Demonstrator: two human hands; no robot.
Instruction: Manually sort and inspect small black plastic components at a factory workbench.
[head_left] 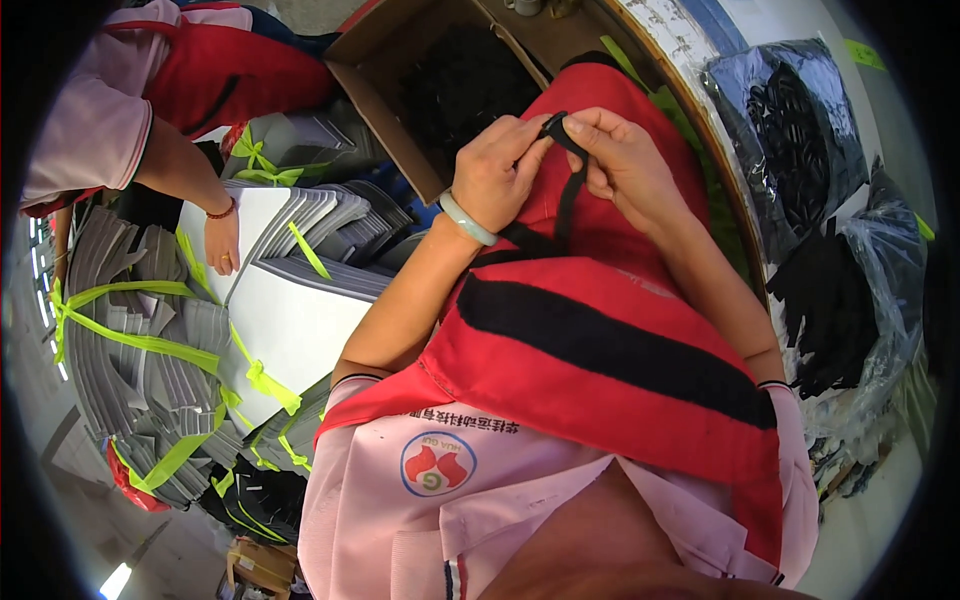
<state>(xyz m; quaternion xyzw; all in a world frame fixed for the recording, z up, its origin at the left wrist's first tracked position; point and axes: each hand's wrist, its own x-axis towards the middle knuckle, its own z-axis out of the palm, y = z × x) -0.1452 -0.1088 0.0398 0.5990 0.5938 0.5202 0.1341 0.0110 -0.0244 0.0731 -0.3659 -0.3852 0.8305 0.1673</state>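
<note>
Both of my hands are raised above the lap of my red apron (620, 230), close together. A narrow black strap (567, 200) runs between them, its upper end folded over at the fingertips. My left hand (497, 175), with a pale green bangle at the wrist, pinches that upper end between thumb and fingers. My right hand (622, 160) pinches the same strap from the other side, thumb on top. Below the fingers the strap hangs onto the apron, where more black strip lies across the red cloth.
An open cardboard box (385, 125) with black pieces stands beyond my left hand. Grey-white sheet stacks (310, 310) tied with yellow-green strips lie at left, where a co-worker's hand (222, 243) rests. Clear bags of black pieces (790, 135) sit on the table at right.
</note>
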